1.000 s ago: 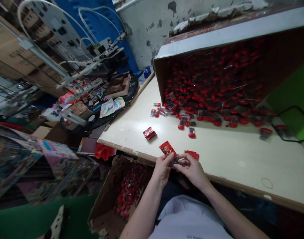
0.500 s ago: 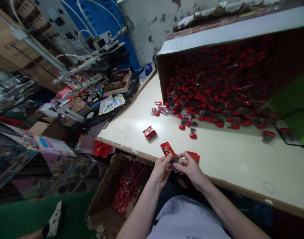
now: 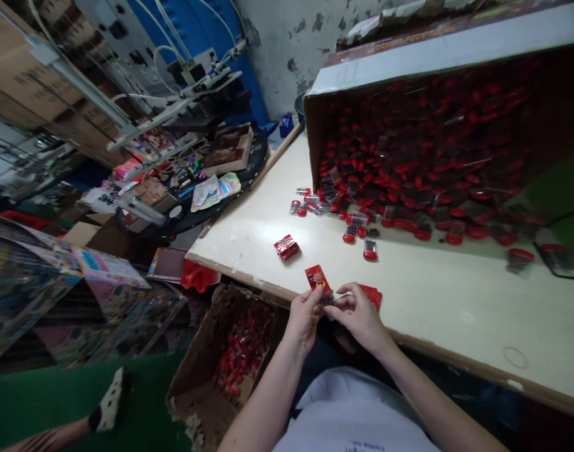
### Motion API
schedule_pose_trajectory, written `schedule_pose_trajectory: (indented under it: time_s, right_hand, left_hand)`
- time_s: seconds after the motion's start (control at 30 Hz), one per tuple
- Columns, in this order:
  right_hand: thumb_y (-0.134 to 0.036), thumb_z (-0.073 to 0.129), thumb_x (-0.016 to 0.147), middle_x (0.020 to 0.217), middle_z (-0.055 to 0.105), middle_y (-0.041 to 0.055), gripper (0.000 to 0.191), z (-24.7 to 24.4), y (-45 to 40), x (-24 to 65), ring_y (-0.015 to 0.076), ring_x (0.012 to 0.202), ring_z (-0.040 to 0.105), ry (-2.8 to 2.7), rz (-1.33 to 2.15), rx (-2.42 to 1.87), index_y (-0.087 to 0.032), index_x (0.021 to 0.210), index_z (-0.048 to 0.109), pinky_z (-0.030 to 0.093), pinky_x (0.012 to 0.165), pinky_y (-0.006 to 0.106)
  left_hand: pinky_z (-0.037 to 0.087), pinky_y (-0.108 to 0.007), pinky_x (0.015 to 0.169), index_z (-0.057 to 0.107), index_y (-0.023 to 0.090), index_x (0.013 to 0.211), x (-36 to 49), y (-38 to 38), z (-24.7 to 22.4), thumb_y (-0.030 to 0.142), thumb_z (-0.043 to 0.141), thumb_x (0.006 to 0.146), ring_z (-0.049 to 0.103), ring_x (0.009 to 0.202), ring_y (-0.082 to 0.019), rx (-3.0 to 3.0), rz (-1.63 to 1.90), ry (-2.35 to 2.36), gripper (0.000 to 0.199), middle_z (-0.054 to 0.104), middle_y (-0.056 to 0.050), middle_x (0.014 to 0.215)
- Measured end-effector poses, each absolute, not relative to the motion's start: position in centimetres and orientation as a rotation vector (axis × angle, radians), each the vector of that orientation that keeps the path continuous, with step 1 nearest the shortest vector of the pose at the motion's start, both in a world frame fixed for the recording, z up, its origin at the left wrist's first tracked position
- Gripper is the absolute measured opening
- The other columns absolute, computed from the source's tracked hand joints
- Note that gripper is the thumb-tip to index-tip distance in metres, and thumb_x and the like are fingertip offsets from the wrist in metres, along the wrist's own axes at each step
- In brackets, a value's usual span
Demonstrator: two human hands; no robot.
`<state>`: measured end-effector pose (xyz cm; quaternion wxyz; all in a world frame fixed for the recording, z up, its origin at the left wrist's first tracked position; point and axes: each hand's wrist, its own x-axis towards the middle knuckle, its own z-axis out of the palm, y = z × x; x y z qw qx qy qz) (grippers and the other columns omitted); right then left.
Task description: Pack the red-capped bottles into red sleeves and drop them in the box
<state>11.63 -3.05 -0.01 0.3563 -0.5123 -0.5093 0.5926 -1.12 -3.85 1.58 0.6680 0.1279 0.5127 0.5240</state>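
Note:
A red printed card (image 3: 317,276) is pinched in my left hand (image 3: 306,312) at the table's front edge. Just below the card, a small clear packet with dark contents lies between both hands. My right hand (image 3: 357,314) has its thumb and fingers closed on the packet's right side. Beside my right hand, more red cards (image 3: 372,295) lie on the table. A small red-and-clear pack (image 3: 287,247) sits farther back to the left. Several small clear containers with red caps (image 3: 370,250) are scattered in front of the big carton.
The large open carton (image 3: 437,50) lies on its side, full of red-capped containers. Below the table edge stands a cardboard box (image 3: 187,383) with red packets. A machine (image 3: 187,94) and a cluttered black tray are at the left. A person's foot (image 3: 110,398) shows at lower left.
The view has shifted slightly, so the table items appear a little farther right. Both hands remain on the card and packet, with only small finger movement.

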Motion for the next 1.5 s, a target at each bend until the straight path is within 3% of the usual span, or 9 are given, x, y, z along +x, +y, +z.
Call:
schedule_pose_trajectory:
  time_s: [0.37, 0.97, 1.3, 1.5]
  right_hand:
    - [-0.041, 0.069, 0.071, 0.073, 0.069, 0.0032, 0.041, -1.2, -3.6, 11.4, 0.0195, 0.061, 0.065, -1.167, 1.587, -1.286, -0.023, 0.091, 0.04, 0.049, 0.055, 0.029]
    - [-0.042, 0.064, 0.076, 0.081, 0.061, 0.0041, 0.028, 0.3, -4.8, 10.5, 0.0194, 0.068, 0.061, -1.587, 1.021, -1.504, -0.023, 0.086, 0.046, 0.05, 0.064, 0.032]
    - [-0.039, 0.073, 0.069, 0.069, 0.061, -0.0019, 0.04, -0.3, -3.5, 9.8, 0.0138, 0.058, 0.059, -1.111, 1.665, -1.248, -0.023, 0.089, 0.042, 0.047, 0.051, 0.023]
    - [-0.038, 0.075, 0.066, 0.073, 0.066, -0.0008, 0.045, -0.6, -3.4, 9.7, 0.0154, 0.064, 0.063, -1.125, 1.69, -1.214, -0.023, 0.096, 0.044, 0.05, 0.058, 0.026]
  left_hand:
    - [0.04, -0.025, 0.061, 0.069, 0.009, 0.074, 0.2, -4.7, 1.2, 0.045, 0.072, 0.064, 0.055, 0.057, -0.011, 0.244, 1.25, 1.131, 0.038, 0.066, -0.009, 0.07]
    - [0.04, -0.023, 0.059, 0.064, 0.011, 0.061, 0.4, -4.8, 1.5, 0.03, 0.079, 0.056, 0.053, 0.055, -0.011, 0.212, 1.49, 1.364, 0.024, 0.064, -0.004, 0.061]
    - [0.042, -0.025, 0.064, 0.067, 0.008, 0.077, -1.6, -5.9, 1.9, 0.04, 0.069, 0.07, 0.057, 0.062, -0.012, 0.227, 1.299, 0.966, 0.033, 0.066, -0.009, 0.071]
    - [0.041, -0.023, 0.064, 0.068, 0.009, 0.08, -2.8, -5.6, 1.8, 0.039, 0.069, 0.07, 0.055, 0.06, -0.01, 0.223, 1.29, 0.961, 0.032, 0.066, -0.007, 0.072]
